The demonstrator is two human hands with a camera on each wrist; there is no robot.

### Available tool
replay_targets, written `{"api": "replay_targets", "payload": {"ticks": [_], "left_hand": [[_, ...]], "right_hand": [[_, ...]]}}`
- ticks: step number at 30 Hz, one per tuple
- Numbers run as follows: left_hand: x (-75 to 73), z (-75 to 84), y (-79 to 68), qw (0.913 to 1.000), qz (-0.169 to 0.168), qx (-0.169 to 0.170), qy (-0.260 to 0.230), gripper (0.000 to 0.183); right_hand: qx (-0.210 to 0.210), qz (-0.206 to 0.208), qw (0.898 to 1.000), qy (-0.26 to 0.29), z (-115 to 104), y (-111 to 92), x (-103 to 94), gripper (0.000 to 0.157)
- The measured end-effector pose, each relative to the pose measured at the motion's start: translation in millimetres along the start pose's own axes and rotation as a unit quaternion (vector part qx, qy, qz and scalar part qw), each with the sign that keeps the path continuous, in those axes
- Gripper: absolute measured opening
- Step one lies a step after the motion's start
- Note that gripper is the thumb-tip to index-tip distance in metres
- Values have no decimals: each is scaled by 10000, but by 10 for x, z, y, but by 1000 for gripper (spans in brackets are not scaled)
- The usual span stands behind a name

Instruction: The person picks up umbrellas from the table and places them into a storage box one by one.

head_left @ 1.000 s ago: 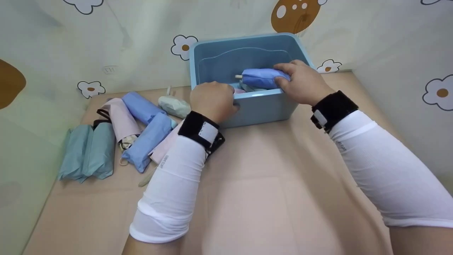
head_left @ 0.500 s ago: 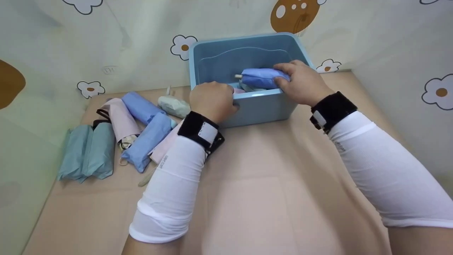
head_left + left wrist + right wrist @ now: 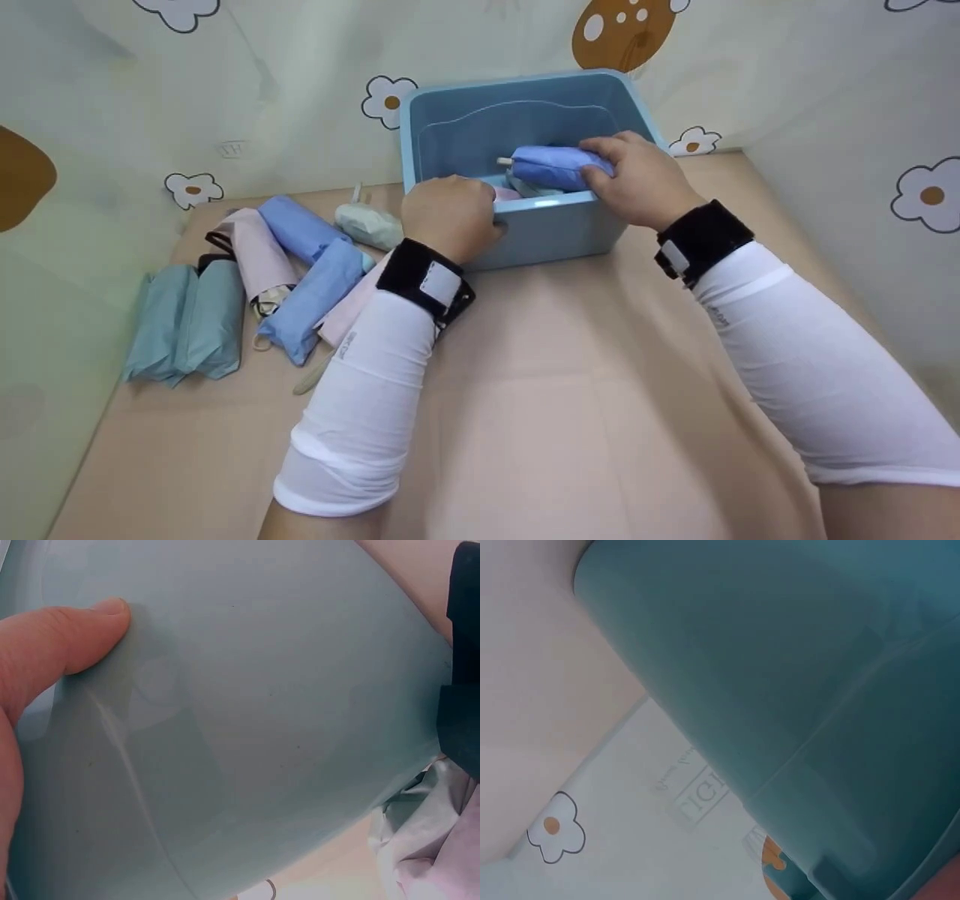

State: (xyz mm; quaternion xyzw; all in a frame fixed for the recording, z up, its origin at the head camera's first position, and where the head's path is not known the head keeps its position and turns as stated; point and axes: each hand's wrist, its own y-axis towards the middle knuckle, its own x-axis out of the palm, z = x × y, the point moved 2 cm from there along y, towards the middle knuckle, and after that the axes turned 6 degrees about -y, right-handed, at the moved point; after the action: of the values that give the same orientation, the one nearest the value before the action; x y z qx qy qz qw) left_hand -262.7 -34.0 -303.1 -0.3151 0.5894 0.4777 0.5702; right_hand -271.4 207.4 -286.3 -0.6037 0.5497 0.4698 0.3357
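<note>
A light blue plastic bin point(image 3: 547, 232) stands at the back of the table. My left hand point(image 3: 454, 217) grips its front rim near the left corner, and in the left wrist view the thumb point(image 3: 82, 634) presses on the outer wall. Over the right part of the front rim, my right hand point(image 3: 641, 180) holds one end of a blue folded umbrella point(image 3: 555, 166), which lies level inside the bin. Under that umbrella show bits of a green bundle point(image 3: 525, 186) and a pink one point(image 3: 505, 193). The right wrist view has mostly bin wall point(image 3: 765, 690); the umbrella is hidden there.
Left of the bin lie several folded umbrellas: green ones point(image 3: 210, 319), a pink one point(image 3: 259, 251), blue ones point(image 3: 315, 296) and a pale green one point(image 3: 369, 223). Another pink one point(image 3: 352, 304) is partly under my left forearm. A flower-print sheet point(image 3: 300, 90) hangs behind.
My right forearm has shifted very slightly left. Both hands, the blue umbrella and the bin otherwise stay where they were.
</note>
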Motion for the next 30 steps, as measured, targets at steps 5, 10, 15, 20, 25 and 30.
{"api": "replay_targets", "payload": {"ticks": [5, 10, 15, 20, 25, 30], "left_hand": [[-4, -2, 3, 10000, 8, 9, -9, 25], [-15, -7, 10, 10000, -7, 6, -9, 25], [-13, -10, 16, 10000, -37, 13, 6, 25], [-5, -7, 22, 10000, -53, 29, 31, 27], [-6, -11, 23, 10000, -79, 9, 34, 26], [-12, -12, 23, 10000, -51, 39, 15, 25]], "right_hand": [[-32, -4, 10000, -26, -2, 12, -3, 51], [-84, 8, 10000, -2, -7, 22, -10, 50], [-29, -27, 9999, 144, -13, 21, -8, 47], [47, -15, 9996, 291, -2, 3, -1, 46], [5, 97, 9995, 304, 15, -4, 15, 44], [-142, 391, 9988, 240, 30, -4, 55, 42]]}}
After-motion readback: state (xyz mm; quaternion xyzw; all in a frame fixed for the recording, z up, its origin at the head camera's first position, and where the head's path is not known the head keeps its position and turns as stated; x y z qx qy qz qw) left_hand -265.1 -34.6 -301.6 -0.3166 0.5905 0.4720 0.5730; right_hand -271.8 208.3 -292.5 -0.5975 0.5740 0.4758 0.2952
